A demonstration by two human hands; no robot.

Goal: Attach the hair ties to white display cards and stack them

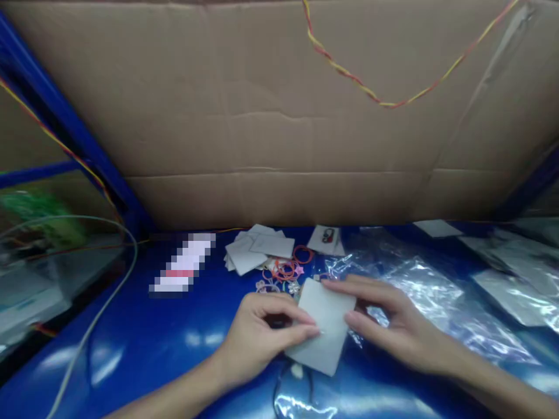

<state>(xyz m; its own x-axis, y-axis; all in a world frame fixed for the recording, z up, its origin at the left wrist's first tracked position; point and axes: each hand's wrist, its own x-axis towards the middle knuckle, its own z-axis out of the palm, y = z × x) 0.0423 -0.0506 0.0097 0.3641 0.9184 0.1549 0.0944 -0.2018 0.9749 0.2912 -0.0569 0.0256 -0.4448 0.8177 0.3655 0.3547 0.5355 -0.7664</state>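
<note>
A white card (pixel 329 346) with rounded corners is held tilted in front of me, above the blue table. My left hand (pixel 266 329) is closed in a pinch at the middle of its face, thumb and forefinger together near a small mark. My right hand (pixel 397 326) grips its right side, forefinger along the top edge and thumb on the right edge. Below the card, a thin dark loop (pixel 276 398) and a small pale piece (pixel 297 370) show; I cannot tell whether they join it. Just behind lie colourful hair ties (pixel 286 270) with small charms.
A pile of white cards (pixel 247 256) lies behind the hair ties, beside a printed card (pixel 326 240). Clear plastic bags (pixel 430 285) spread over the right side. A blurred-out object (pixel 183 266) lies left, near a grey cable (pixel 102 308). Cardboard (pixel 279 116) walls the back.
</note>
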